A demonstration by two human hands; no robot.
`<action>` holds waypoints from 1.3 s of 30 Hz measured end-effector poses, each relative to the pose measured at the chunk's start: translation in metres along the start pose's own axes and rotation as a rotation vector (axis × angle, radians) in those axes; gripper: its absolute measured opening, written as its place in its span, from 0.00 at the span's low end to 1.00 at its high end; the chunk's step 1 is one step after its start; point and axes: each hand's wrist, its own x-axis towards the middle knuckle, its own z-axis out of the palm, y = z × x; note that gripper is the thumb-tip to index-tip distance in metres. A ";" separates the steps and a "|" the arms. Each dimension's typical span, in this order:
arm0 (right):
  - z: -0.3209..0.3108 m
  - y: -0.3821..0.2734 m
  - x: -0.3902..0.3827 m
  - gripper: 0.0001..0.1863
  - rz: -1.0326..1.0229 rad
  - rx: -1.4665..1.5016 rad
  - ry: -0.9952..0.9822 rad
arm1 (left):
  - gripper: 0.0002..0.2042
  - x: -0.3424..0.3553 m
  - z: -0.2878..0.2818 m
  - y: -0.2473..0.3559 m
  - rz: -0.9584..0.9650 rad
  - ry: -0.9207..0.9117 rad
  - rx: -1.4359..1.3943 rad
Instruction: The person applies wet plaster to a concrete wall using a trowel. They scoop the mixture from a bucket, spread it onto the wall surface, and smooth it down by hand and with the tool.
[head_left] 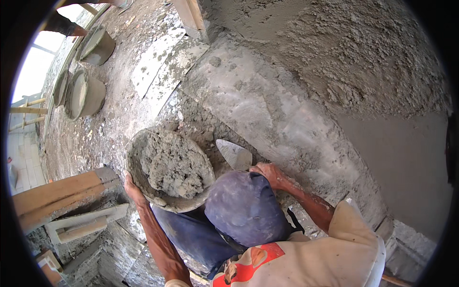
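Note:
A round basin heaped with wet grey mortar is tipped slightly in front of my dark blue trouser legs. Its left rim is gripped by my left hand, with the fingers partly out of sight around the edge. To the right of the basin, my right hand is closed around the handle of a pointed trowel. The trowel's mortar-smeared blade points left toward the basin, and its handle is mostly hidden by the hand and my raised knee.
Along the right runs a wall of rough wet plaster with a smoother band below. Mortar-spattered boards lie at its foot. Buckets stand far left, near another person's arm. A wooden beam and plastering float are near left.

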 end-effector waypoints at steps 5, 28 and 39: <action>0.005 -0.051 0.050 0.25 0.147 0.076 -0.069 | 0.31 -0.001 -0.002 0.002 0.005 -0.030 -0.027; 0.013 -0.039 0.041 0.26 0.218 -0.130 -0.086 | 0.28 0.001 -0.021 -0.013 -0.004 0.042 0.142; 0.037 -0.109 0.126 0.28 0.193 -0.216 0.089 | 0.27 0.003 -0.014 -0.015 -0.016 0.058 0.108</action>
